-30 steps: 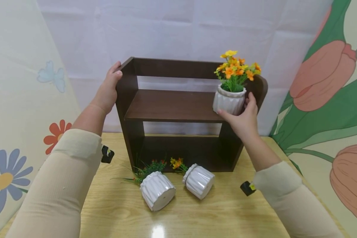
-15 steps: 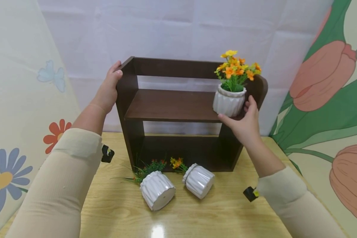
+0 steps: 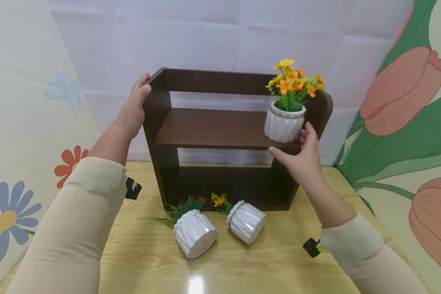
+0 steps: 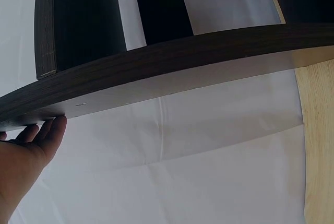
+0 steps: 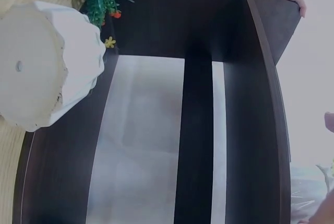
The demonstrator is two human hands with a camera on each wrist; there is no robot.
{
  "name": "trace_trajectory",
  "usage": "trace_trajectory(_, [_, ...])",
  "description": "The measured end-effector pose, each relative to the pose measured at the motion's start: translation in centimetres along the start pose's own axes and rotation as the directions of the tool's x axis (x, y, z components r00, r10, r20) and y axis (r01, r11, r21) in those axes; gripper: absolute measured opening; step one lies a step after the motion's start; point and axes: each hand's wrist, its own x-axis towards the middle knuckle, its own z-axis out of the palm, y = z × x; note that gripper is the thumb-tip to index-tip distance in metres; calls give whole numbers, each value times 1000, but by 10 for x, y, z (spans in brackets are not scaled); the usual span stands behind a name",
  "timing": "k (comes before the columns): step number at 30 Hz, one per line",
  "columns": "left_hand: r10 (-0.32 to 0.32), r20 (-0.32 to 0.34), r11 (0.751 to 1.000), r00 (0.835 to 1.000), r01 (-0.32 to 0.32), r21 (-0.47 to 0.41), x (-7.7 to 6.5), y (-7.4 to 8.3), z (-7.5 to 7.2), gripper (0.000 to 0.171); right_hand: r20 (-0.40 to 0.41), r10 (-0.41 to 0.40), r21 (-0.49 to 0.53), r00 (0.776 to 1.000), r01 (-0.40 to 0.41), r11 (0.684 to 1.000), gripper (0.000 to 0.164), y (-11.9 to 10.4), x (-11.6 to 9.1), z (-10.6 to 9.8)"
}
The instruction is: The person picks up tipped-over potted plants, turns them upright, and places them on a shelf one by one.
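Observation:
My left hand (image 3: pixel 130 112) grips the upper front edge of the left side panel of a dark brown two-tier shelf (image 3: pixel 209 128). In the left wrist view, its fingers (image 4: pixel 55 135) touch the panel's outer face. On the right end of the upper board stands a white fluted flowerpot (image 3: pixel 284 125), upright, with yellow and orange flowers. Just in front of that pot is my right hand (image 3: pixel 304 159), its thumb and fingers spread and holding nothing. Only bits of that hand show at the right wrist view's edge.
Two more white flowerpots lie tipped on the wooden table (image 3: pixel 143 261) before the shelf: one with red-dotted greenery (image 3: pixel 195 234), the other with orange flowers (image 3: pixel 246 222). White cloth (image 3: pixel 213 36) hangs behind. Flower-patterned panels (image 3: pixel 393 159) flank both sides.
My right hand has let go of the upright flowerpot and drawn slightly down and back from it. The pot stays on the upper board. The left hand keeps its grip on the shelf.

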Motion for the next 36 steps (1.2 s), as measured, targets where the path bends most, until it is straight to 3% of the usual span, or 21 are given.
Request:
trace_trajectory(20, [-14,-3,1000,1000,14,4,0,2,0,60,56,-24,0,998,24,1000,109,14,-21,3])
trace_trajectory(36, [-24,-3,1000,1000,24,9,1,0,1,59,173,-67,-38,983,74,997,100,37,-33,18])
